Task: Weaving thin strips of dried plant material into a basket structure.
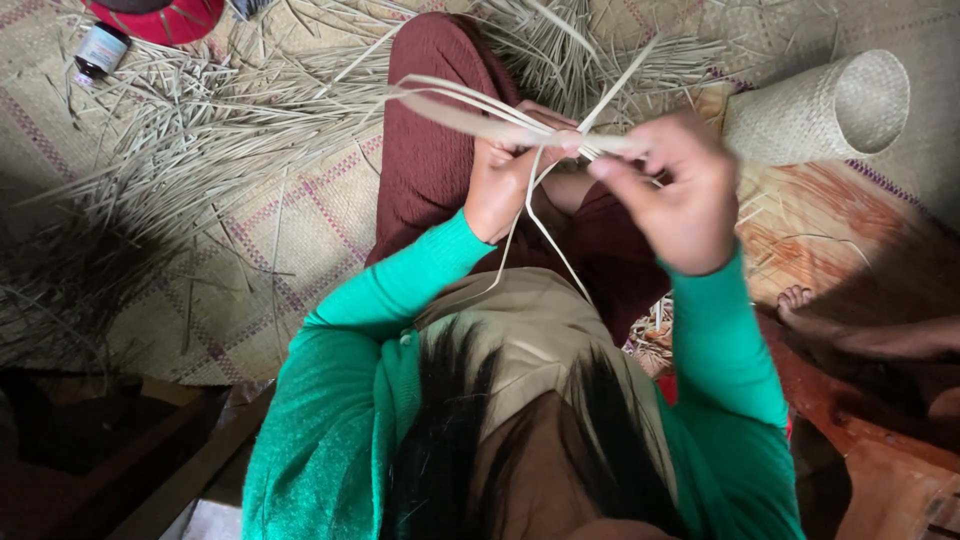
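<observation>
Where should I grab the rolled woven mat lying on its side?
Probably around the middle of the rolled woven mat, coming from above: it lies on its side with its open end facing right, body bare. Both hands hold pale leaf strips.

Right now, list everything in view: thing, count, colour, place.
leaf strips: several, pale tan, pinched between both hands
loose strips: many, pale, piled on the floor, left and top
floor mat: one, tan with purple lines, underneath
rolled mat: one, tan, upper right
small bottle: one, dark, upper left
red object: one, top left
another person's foot: one, right
left hand: one, green sleeve, centre
right hand: one, green sleeve, centre right
</observation>
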